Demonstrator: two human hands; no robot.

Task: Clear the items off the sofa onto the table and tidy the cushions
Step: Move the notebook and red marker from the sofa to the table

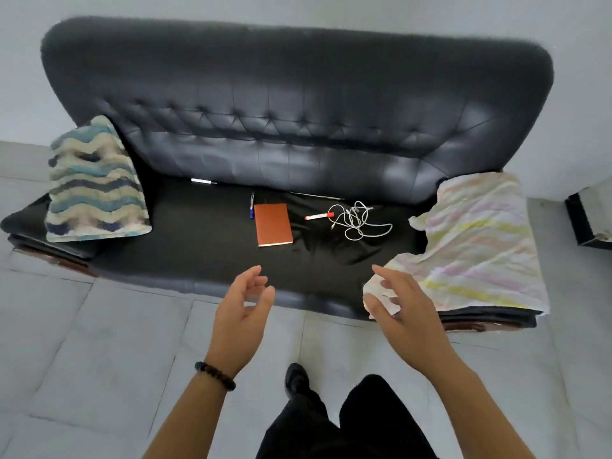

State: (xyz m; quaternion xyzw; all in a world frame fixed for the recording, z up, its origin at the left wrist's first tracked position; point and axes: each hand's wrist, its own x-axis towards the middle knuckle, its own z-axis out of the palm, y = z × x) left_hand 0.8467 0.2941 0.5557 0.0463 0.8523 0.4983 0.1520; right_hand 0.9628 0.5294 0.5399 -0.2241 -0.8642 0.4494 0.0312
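Observation:
A black leather sofa (298, 134) fills the view. On its seat lie an orange notebook (273, 224), a blue pen (252, 206) beside it, a red marker (319, 216), a tangled white cable (358, 220) and a white pen (203, 182) at the backrest. A blue wavy cushion (94, 182) leans on the left arm. A pastel striped cushion (477, 243) lies on the right arm. My left hand (243, 313) hovers empty before the seat's front edge, fingers relaxed. My right hand (402, 309) hovers empty over the pastel cushion's near corner.
Grey tiled floor (99, 342) lies in front of the sofa, with my legs and a black shoe (296, 379) below. A dark box-like object (587, 223) stands at the right edge. No table is in view.

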